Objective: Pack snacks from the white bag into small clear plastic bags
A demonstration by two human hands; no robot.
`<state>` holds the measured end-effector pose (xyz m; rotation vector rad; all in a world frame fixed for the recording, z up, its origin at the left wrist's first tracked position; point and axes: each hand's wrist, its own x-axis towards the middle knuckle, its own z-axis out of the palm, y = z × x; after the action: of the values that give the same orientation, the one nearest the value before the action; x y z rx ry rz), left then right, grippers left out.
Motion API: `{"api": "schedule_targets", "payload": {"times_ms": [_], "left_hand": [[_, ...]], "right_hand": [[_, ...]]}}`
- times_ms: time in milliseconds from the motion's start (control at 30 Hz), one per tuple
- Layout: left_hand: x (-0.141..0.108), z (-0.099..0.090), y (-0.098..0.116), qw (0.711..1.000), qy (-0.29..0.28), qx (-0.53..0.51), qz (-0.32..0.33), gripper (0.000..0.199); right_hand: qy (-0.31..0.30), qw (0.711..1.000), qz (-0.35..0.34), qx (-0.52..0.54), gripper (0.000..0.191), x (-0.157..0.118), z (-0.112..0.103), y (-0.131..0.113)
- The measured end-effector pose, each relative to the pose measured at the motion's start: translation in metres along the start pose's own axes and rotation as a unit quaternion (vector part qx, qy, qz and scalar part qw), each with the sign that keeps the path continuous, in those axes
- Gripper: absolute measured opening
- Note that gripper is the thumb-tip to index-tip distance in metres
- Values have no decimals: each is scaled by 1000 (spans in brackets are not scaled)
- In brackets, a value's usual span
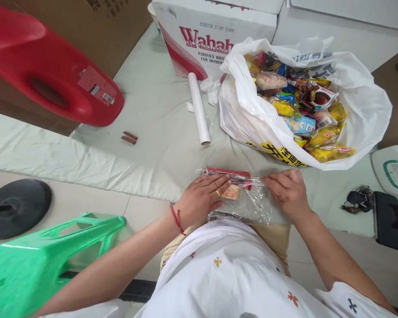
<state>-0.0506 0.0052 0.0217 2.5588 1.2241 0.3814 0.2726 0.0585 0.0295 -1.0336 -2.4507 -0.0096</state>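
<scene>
Close to my body at the table's near edge lies a clear plastic bag (254,205), crinkled and see-through. A red flat item (245,173) and a small orange-and-white piece (231,192) show through the film. My left hand (205,192) rests flat on the bag with its fingers stretched out, covering part of both. At the bag's right side, my right hand (287,190) has its fingers closed, pinching the pulled film. Beyond my hands stands a white carrier bag (368,104), wide open and full of wrapped snacks (298,106).
A white roll (199,108) lies before a Wahaha water carton (219,35). To the left are a red jug (53,70), brown strips (129,138) and a green stool (53,247). On the right are keys (357,198), a black phone (387,221) and a white bottle (394,170).
</scene>
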Motion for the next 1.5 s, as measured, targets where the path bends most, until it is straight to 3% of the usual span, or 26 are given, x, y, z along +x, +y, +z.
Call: {"api": "schedule_targets", "payload": {"times_ms": [167, 267, 367, 433, 567, 667, 767, 867, 1000, 1100, 1200, 1367, 1500], "left_hand": [[-6, -5, -3, 999, -17, -42, 6, 72], [-8, -9, -7, 997, -31, -66, 22, 82], [-9, -12, -10, 996, -41, -75, 31, 83], [-9, -13, -11, 995, -41, -77, 38, 81], [-11, -12, -12, 995, -29, -77, 60, 72], [-13, -11, -14, 995, -43, -55, 70, 69], [-14, -10, -16, 995, -64, -38, 70, 74], [-16, -9, -19, 994, -73, -40, 73, 78], [-16, -11, -19, 993, -80, -48, 79, 79], [-13, -16, -16, 990, -96, -54, 86, 80], [-10, -24, -15, 987, -105, -73, 101, 86], [-19, -41, -30, 986, -47, -109, 117, 90], [-38, -46, -50, 994, 1, -57, 95, 70]], "right_hand": [[-39, 999, 13, 34, 45, -36, 15, 7], [11, 997, 65, 43, 45, -45, 3, -1], [66, 993, 82, 44, 45, -51, -19, -31], [37, 997, 37, 54, 41, -55, -24, -60], [-57, 996, -46, 52, 36, -57, -1, -102], [-37, 998, -41, 19, 34, -55, 18, -110], [-11, 998, -48, 27, 31, -52, 17, -110], [-25, 998, -34, 55, 29, -45, 4, -104], [-17, 998, -10, 56, 33, -21, -7, -86], [-5, 996, -49, 72, 31, 5, -3, -69], [-53, 984, -90, 145, 26, 27, 9, -53], [-99, 946, -59, 302, 21, 39, 25, -36], [-98, 936, -43, 335, 18, 37, 27, -34]]}}
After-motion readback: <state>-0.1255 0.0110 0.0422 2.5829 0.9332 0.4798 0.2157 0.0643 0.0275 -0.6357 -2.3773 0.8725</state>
